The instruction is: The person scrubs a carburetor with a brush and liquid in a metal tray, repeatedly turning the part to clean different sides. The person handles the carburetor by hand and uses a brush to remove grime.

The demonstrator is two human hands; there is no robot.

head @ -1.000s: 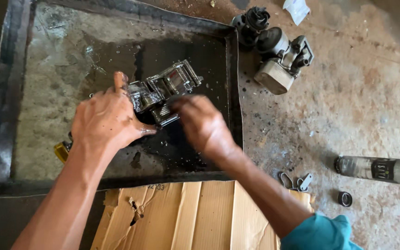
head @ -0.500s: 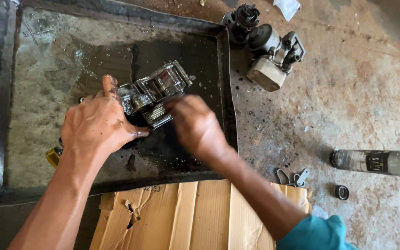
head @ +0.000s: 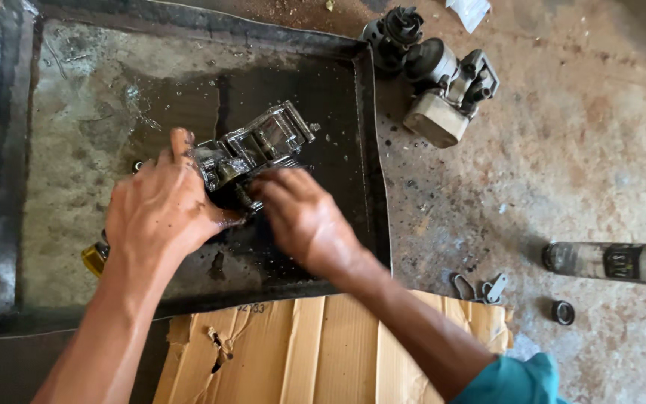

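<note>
Head view is showing a wet metal part lying near the middle of the frame, inside a shallow black tray that is filling the upper left. Dark liquid is pooling around the part, and its ribbed upper surfaces are glinting clean while its lower end is sitting in the dark liquid. The left hand is pressing on the part's left end, thumb raised, fingers curled over it and gripping it. The right hand is working at the part's lower edge with fingers bent narrow; whether they are pinching something small I cannot tell. Both hands are looking oily. Judging by the shine, the washing is seeming well under way, though grime is remaining near the base.

Something small and yellow is peeking out beside the left wrist. Cardboard is lying along the bottom edge. On the concrete at upper right, a pump-like assembly is resting; a cylinder, a ring and small clips are lying at lower right.
</note>
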